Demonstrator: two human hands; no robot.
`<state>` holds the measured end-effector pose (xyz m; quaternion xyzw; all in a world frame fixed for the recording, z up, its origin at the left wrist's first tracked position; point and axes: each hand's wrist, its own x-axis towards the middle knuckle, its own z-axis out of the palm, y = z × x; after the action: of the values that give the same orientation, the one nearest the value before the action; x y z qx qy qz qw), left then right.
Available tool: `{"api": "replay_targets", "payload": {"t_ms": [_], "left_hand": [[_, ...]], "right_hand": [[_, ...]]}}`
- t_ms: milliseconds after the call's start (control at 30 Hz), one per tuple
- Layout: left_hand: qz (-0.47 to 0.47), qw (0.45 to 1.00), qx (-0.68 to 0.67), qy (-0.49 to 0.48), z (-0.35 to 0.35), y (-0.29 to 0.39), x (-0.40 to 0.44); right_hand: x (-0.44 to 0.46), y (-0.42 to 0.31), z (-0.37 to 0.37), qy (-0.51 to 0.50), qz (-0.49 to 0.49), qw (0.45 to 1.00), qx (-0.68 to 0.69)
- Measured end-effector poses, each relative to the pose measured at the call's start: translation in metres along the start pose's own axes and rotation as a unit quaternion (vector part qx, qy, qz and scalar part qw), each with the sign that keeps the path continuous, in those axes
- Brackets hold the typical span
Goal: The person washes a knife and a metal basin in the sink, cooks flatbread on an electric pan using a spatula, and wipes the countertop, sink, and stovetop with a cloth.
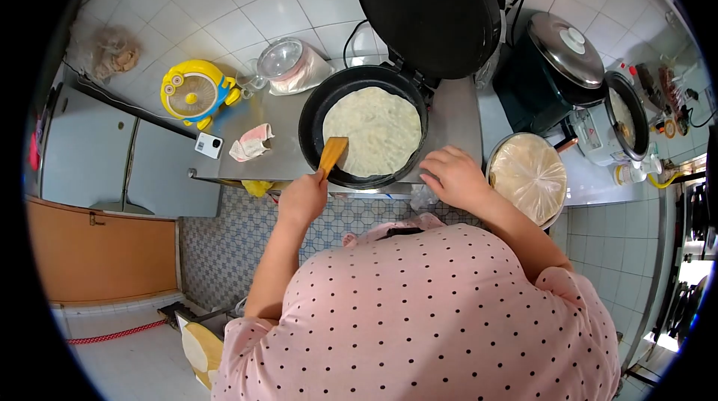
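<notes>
My left hand (302, 199) is closed around the handle of a wooden spatula (333, 153). The spatula's flat end lies at the left edge of a pale, round flatbread (374, 130), which sits flat in a black electric griddle pan (308, 128). The griddle's black lid (430, 12) stands raised behind the pan. To the right of the pan, my right hand (456, 177) rests at the counter's front edge with nothing in it, its fingers loosely bent and apart. A plastic-covered bowl (528, 179) is close to my right forearm.
On the steel counter (288, 158), left of the pan, are a cloth (253, 142), a white phone (209, 145), a yellow fan (196, 93) and a bag with a clear-lidded container (283, 59). A dark pot with a metal lid (567, 36) and an open cooker (624, 121) stand right.
</notes>
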<state>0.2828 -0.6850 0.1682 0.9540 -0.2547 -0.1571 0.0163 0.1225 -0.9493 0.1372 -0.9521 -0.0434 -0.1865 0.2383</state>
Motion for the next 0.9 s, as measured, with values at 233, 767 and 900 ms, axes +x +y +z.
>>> {"api": "replay_targets", "payload": {"t_ms": [233, 767, 900], "left_hand": [[-0.010, 1.000, -0.009, 0.003, 0.000, 0.004, -0.004], [0.000, 1.000, -0.009, 0.004, 0.005, 0.001, -0.002], [0.001, 1.000, -0.007, 0.001, 0.005, 0.000, -0.002]], "right_hand": [[-0.007, -0.002, 0.005, -0.025, 0.000, 1.000, 0.018], [-0.017, 0.001, 0.001, -0.023, 0.016, 1.000, 0.014], [-0.018, 0.001, 0.001, -0.034, 0.026, 0.999, 0.018]]}}
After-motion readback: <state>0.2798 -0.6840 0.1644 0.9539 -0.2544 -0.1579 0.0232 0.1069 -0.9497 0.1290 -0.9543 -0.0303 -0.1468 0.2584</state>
